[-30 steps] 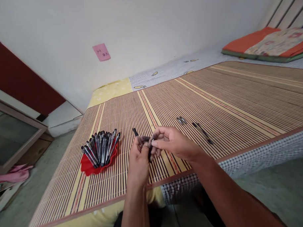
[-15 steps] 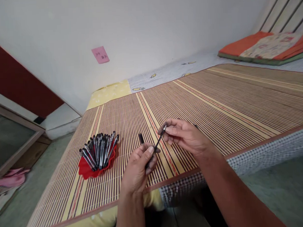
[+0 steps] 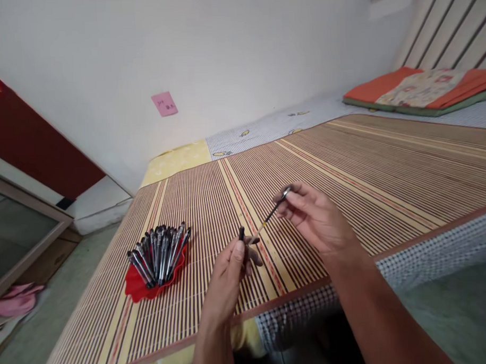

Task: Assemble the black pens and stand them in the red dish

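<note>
My right hand (image 3: 308, 214) pinches a pen refill (image 3: 273, 212) by its metal-tipped upper end. The refill slants down to the left, dark in its upper part and pale below a yellowish band. Its lower end reaches the fingers of my left hand (image 3: 232, 262); whether they touch it I cannot tell. My left hand is closed, with a black pen piece (image 3: 241, 233) sticking up at the thumb. The rest of that piece is hidden in the hand. Dark smudges mark the fingertips of both hands.
Left of my hands, a red scalloped dish (image 3: 137, 289) holds several clear pens with black caps (image 3: 161, 254). A striped bamboo mat (image 3: 306, 169) covers the bed. Folded orange bedding (image 3: 399, 83) lies at the far right, and a pink note (image 3: 164, 104) is on the wall.
My right hand has moved up and right with the refill, and more of its length now shows, including the pale part. The black piece now stands at my left thumb. The view has tilted slightly.
</note>
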`<state>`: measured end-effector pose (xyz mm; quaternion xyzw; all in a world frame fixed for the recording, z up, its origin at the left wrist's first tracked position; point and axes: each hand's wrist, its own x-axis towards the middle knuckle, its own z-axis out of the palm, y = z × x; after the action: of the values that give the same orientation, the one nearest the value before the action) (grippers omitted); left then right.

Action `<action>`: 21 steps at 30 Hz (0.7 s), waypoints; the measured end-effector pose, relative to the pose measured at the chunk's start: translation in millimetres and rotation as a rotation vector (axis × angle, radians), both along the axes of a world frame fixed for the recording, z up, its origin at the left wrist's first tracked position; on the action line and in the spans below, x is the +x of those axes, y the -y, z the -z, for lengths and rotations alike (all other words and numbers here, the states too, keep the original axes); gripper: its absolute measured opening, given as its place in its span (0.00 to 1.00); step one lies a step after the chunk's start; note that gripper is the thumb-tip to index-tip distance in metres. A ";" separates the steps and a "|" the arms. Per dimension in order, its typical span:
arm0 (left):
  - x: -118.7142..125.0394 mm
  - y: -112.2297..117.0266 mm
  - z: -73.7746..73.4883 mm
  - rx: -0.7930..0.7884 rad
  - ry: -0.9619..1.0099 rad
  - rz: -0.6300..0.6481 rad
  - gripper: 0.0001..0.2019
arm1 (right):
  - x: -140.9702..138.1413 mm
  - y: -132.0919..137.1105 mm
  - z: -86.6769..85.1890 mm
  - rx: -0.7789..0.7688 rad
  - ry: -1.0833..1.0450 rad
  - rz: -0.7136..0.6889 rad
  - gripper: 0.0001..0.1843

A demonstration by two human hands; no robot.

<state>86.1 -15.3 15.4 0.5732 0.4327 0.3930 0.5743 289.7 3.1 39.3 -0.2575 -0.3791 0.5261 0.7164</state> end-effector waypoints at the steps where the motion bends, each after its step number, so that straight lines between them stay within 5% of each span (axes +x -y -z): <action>1: 0.4 0.4 0.2 0.008 -0.012 0.003 0.22 | 3.6 0.4 -1.9 -0.003 -0.027 0.059 0.05; 7: 4.0 2.3 -0.5 0.018 -0.051 0.035 0.22 | 12.8 4.9 -10.4 -0.026 0.018 0.230 0.04; 21: 2.9 3.1 -5.1 0.065 -0.121 0.058 0.19 | 14.6 8.3 -11.5 0.004 0.130 0.223 0.05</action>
<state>89.0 -18.4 20.5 0.6266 0.4370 0.3547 0.5391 304.3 -5.1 50.8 -0.3300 -0.3947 0.4248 0.7449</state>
